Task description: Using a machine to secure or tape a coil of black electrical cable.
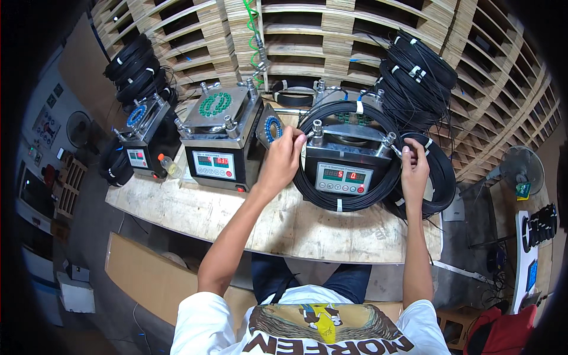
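A black polishing machine [343, 155] with a lit digital panel stands before me on the bench. A coil of black cable [341, 205], bound with white ties, loops around its front. Blue-tipped leads [361, 99] reach the green-ringed plate [349, 119] on top. My left hand [285, 157] pinches the clamp lever beside the left front metal post [318, 128]. At the right front post [388, 141], my right hand [415, 171] is closed with its fingertips on the other clamp lever [397, 150]. Both palms are mostly turned away or hidden.
Left of it stand a second polishing machine [214, 139] and a third [141, 142], with a small orange-capped bottle [170, 166] between. A blue-ringed plate [273, 128] leans nearby. Stacked cable coils [417, 89] rise at right; another coil [445, 173] lies beside my right hand. Wooden pallets [307, 29] line the back.
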{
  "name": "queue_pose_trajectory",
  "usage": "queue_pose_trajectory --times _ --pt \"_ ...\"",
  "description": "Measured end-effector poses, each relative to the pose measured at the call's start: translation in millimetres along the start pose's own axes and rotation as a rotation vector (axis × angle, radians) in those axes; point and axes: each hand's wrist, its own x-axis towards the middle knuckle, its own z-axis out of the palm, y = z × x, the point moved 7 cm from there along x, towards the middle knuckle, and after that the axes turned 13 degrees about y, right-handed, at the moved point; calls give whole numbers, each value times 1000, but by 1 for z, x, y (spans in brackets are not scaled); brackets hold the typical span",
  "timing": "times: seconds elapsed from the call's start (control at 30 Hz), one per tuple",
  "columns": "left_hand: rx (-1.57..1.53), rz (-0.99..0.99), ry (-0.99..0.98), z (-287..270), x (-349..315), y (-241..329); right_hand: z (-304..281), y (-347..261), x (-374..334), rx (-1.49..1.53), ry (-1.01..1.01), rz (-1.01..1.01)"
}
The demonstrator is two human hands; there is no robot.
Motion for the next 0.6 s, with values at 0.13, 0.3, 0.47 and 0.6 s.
queue_pose_trajectory --times 0.13,0.3,0.47,0.6 --pt "-253 -328 -105 28 -13 17 6 8 -4 96 -23 25" --pt "-314 -325 -170 55 -4 24 9 16 -8 152 -9 73" --pt "50 -60 0 62 8 39 4 26 -5 117 -61 215" --pt "212 184 183 47 9 50 6 15 -7 186 -53 187"
